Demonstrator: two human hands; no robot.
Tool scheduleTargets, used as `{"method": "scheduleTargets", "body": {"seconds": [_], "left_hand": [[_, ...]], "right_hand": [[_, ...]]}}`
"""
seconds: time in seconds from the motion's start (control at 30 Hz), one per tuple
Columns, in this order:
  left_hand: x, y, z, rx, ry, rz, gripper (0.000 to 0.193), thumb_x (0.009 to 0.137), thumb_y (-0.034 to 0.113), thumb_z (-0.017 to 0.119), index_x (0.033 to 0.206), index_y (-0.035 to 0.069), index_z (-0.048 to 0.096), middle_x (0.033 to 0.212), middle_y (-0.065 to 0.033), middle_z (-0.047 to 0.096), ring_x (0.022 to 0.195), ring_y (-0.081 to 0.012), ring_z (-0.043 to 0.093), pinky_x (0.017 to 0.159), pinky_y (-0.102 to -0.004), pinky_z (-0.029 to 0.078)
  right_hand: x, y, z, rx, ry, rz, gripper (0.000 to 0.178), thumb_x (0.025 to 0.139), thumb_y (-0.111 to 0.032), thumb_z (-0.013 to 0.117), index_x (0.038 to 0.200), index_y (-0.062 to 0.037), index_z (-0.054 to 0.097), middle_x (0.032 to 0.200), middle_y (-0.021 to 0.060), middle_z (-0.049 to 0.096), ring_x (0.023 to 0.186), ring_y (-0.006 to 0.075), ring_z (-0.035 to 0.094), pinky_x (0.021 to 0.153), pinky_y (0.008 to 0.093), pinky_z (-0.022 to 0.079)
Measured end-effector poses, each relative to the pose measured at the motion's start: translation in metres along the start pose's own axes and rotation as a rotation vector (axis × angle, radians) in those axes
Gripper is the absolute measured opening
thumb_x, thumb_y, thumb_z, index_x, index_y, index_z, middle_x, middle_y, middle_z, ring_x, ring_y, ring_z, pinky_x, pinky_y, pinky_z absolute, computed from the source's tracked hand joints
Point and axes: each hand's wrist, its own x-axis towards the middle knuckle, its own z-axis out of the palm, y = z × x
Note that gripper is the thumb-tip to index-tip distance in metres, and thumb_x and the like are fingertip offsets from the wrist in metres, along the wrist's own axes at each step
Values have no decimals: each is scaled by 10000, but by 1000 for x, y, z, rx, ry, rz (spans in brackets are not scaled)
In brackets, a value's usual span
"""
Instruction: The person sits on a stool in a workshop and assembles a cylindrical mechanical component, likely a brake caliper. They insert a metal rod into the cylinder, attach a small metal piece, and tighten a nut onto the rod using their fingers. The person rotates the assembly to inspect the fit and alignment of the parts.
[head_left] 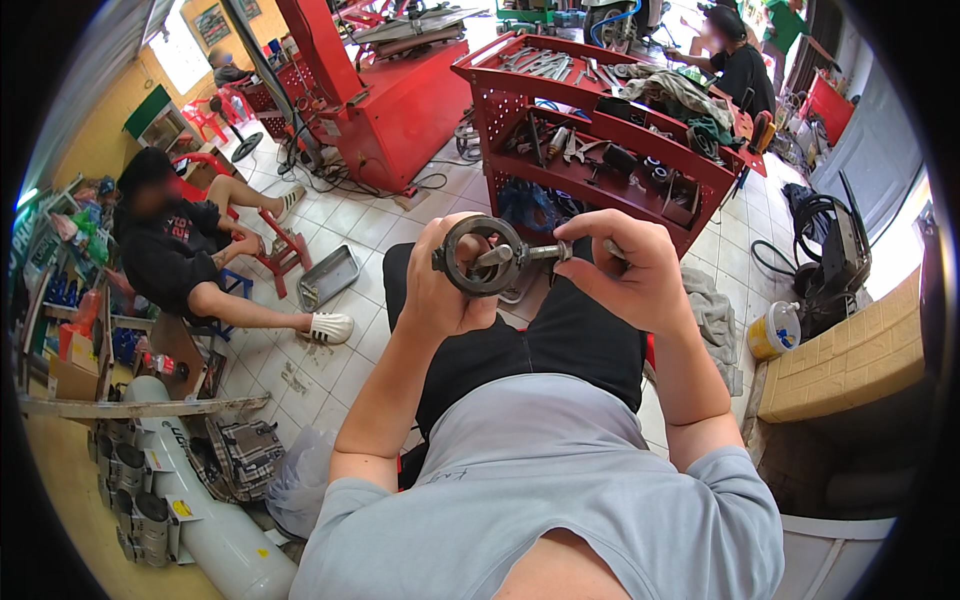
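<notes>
**Metal ring and bolt held over the lap in a workshop**

The person sits and holds a round metal ring part (482, 256) up in front of the chest, above the black shorts (560, 335). The left hand (445, 275) is wrapped around the ring's left side, fingers curled over its rim and thumb pressed against its edge. The right hand (630, 265) pinches the end of a steel bolt (530, 253) between thumb and fingertips; the bolt lies level and its other end reaches into the ring's opening.

Beyond the hands stands a red tool cart (600, 130), its shelves filled with wrenches and rags. On the tiled floor to the left lies a flat metal tray (328, 276), and near it another person in black (185, 255) sits on a low stool. A yellow tub (775, 330) stands beside a brick ledge at the right.
</notes>
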Motion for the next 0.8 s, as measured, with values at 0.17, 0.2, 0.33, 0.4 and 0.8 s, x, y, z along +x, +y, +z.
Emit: {"method": "scheduleTargets", "body": {"seconds": [0.17, 0.2, 0.33, 0.4, 0.8], "left_hand": [[1, -1, 1, -24, 13, 40, 324, 861, 332, 530, 932, 16, 545, 940, -159, 588, 730, -320, 568, 622, -392, 453], [1, 0, 1, -28, 12, 23, 324, 860, 333, 531, 932, 17, 545, 939, -159, 588, 730, -321, 569, 624, -392, 453], [1, -1, 1, -35, 23, 48, 327, 856, 339, 536, 931, 21, 546, 946, -158, 590, 735, -322, 573, 629, -391, 456], [0, 0, 2, -35, 12, 25, 331, 852, 343, 540, 933, 22, 546, 951, -156, 590, 737, -323, 575, 630, -391, 457], [0, 0, 2, -31, 7, 34, 347, 848, 362, 544, 918, 22, 547, 961, -156, 592, 730, -323, 577, 626, -393, 459]], "right_hand": [[-1, 9, 5, 79, -11, -1, 208, 775, -87, 741, 945, -25, 639, 593, 35, 512, 475, 106, 400, 470, 230, 349], [-1, 6, 3, 60, -48, 38, 190, 789, -98, 729, 935, -21, 634, 591, 41, 514, 477, 113, 423, 475, 232, 358], [-1, 3, 1, 68, -102, 77, 211, 826, -131, 698, 979, -24, 600, 572, 34, 479, 470, 116, 436, 473, 239, 339], [-3, 11, 3, 67, -86, 16, 254, 820, -118, 704, 1026, -33, 583, 566, 25, 461, 469, 100, 413, 466, 238, 323], [-1, 6, -2, 78, -141, 48, 253, 815, -108, 701, 1013, -28, 566, 585, 33, 506, 477, 98, 457, 471, 233, 360]]}}
